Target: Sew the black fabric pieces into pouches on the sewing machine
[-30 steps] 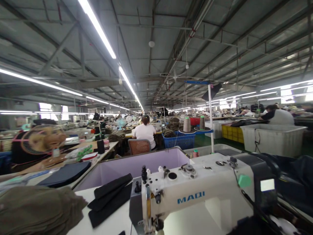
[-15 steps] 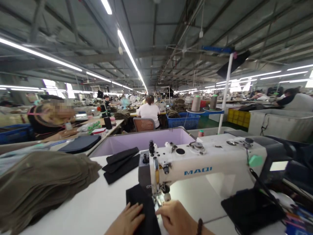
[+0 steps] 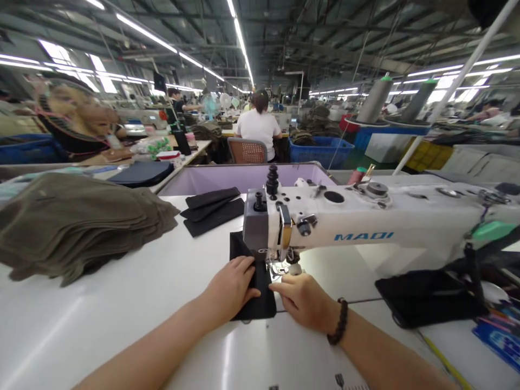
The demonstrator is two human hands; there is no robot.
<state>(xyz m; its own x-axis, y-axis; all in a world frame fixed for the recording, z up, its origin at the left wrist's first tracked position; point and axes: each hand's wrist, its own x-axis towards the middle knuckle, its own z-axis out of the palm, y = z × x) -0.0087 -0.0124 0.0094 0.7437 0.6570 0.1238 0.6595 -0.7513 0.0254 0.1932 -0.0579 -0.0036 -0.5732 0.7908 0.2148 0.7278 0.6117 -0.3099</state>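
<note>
A black fabric piece (image 3: 260,300) lies under the needle area of the white sewing machine (image 3: 317,222), its far end folded over. My left hand (image 3: 235,284) rests flat on it, thumb apart from the fingers. At the fabric's right edge, beside the presser foot (image 3: 280,268), is my right hand (image 3: 304,300); its fingers are curled, with the tips at the edge. A dark bead bracelet (image 3: 339,322) is on my right wrist. Behind the machine head lie several black fabric strips (image 3: 213,208).
A stack of olive-brown fabric pieces (image 3: 81,222) stands on the left of the white table (image 3: 134,319). A black pouch-like item (image 3: 426,298) lies at right under the machine arm. Beyond the table are a purple-lined bin (image 3: 227,179), thread cones (image 3: 376,100) and a seated person (image 3: 259,127).
The view has tipped downward and moved nearer the machine, showing more of both forearms. The near end of the black fabric now shows. My hands stay at the fabric.
</note>
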